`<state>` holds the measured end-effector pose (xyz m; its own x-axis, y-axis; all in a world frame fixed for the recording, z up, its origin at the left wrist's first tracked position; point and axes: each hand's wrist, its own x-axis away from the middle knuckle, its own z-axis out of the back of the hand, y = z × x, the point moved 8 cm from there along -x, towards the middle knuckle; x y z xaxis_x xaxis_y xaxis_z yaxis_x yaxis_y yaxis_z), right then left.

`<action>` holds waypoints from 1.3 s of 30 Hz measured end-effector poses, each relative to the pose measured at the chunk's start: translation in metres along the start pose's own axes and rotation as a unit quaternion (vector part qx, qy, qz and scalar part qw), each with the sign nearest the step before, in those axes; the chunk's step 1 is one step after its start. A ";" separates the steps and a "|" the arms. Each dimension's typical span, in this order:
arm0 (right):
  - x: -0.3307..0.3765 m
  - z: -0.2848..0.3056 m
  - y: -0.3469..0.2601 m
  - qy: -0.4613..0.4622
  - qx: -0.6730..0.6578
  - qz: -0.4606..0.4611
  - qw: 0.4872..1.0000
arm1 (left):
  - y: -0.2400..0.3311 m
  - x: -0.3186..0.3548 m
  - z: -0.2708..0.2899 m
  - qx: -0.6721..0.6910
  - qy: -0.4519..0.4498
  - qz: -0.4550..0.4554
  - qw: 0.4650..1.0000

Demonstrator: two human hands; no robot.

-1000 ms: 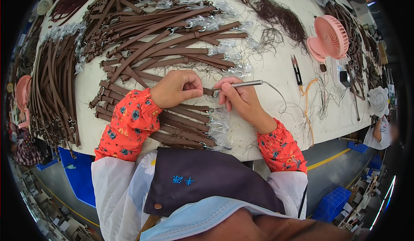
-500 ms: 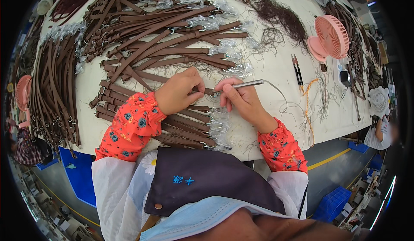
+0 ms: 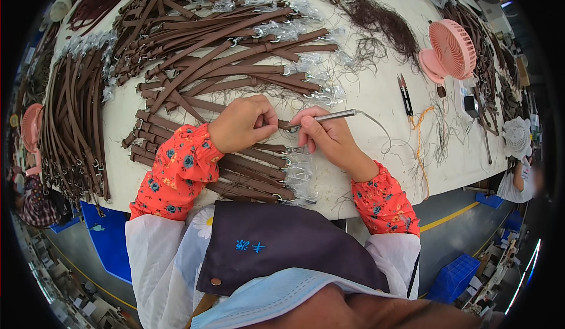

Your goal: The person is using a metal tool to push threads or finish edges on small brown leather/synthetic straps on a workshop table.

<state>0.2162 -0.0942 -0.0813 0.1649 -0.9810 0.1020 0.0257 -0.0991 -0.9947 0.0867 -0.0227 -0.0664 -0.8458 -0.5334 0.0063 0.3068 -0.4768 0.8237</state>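
Note:
My left hand is closed, its thumb and curled forefinger pinched at a narrow brown strap. Parts of that strap are covered by the hand. A silver pen-shaped tool with a thin grey cord is held in my right hand, its back end pointing right. The tool's tip is hidden by the fingers, close to the strap's end near a metal ring. Under and below my hands lies a row of brown straps, their clasps wrapped in clear plastic.
More brown straps cover the far and left table. Loose dark threads lie far right of centre. To the right are black thread snips, an orange cord and a pink fan. The table's near edge borders my apron.
My left hand has shifted slightly left and down. The right hand and the silver tool have moved a little left, the tool's back end dipping slightly.

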 end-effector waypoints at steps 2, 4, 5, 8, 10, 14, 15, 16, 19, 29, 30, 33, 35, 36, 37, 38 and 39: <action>0.000 0.000 0.000 0.000 0.003 0.002 1.000 | 0.000 0.000 0.000 0.002 0.001 0.002 1.000; 0.000 0.000 0.000 0.000 0.004 0.004 1.000 | 0.000 0.000 0.000 0.004 0.001 0.005 1.000; 0.000 0.000 0.000 -0.001 0.004 0.004 1.000 | -0.001 0.000 0.000 0.005 -0.001 0.010 1.000; 0.000 0.000 0.001 0.002 0.003 0.003 1.000 | -0.001 0.001 0.000 0.007 -0.019 0.021 1.000; 0.000 0.000 0.000 0.001 -0.002 0.002 1.000 | -0.005 0.002 0.001 0.007 -0.036 0.027 0.999; 0.001 0.002 0.000 0.007 -0.011 0.007 1.000 | 0.002 0.007 -0.006 0.036 -0.162 -0.003 0.986; 0.001 0.003 -0.002 0.018 -0.019 0.010 1.000 | -0.004 0.009 -0.009 0.035 -0.190 0.051 0.980; 0.001 0.005 -0.003 0.028 -0.027 0.013 0.999 | -0.005 0.008 -0.012 0.035 -0.190 0.052 0.980; 0.000 0.008 -0.004 0.045 -0.034 0.042 0.998 | 0.010 0.001 0.010 -0.124 0.026 -0.060 0.990; 0.003 0.016 -0.009 0.079 -0.048 0.090 0.992 | 0.033 0.008 0.001 -0.259 0.116 -0.206 0.937; 0.003 0.016 -0.007 0.079 -0.044 0.088 0.992 | 0.027 0.006 0.000 -0.221 0.096 -0.154 0.958; 0.003 0.017 -0.007 0.078 -0.043 0.083 0.993 | 0.012 0.003 0.001 -0.116 0.052 -0.064 0.990; 0.002 0.016 -0.007 0.078 -0.047 0.079 0.993 | 0.011 0.002 0.001 -0.048 0.028 -0.025 0.998; 0.002 0.017 -0.008 0.086 -0.057 0.084 0.991 | 0.016 0.003 0.003 -0.044 0.035 -0.008 0.998; 0.002 0.018 -0.009 0.094 -0.066 0.088 0.989 | 0.018 0.003 0.003 -0.040 0.042 0.009 0.998; 0.002 0.018 -0.008 0.095 -0.066 0.089 0.989 | 0.019 0.002 0.000 -0.040 0.041 0.009 0.998; 0.002 0.020 -0.009 0.101 -0.079 0.097 0.987 | 0.023 0.002 -0.002 -0.080 0.053 -0.016 0.995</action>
<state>0.2359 -0.0916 -0.0723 -0.0484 -0.9958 -0.0783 -0.1440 0.0846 -0.9860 0.0926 -0.0362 -0.0484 -0.8081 -0.5827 -0.0861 0.3523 -0.5953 0.7221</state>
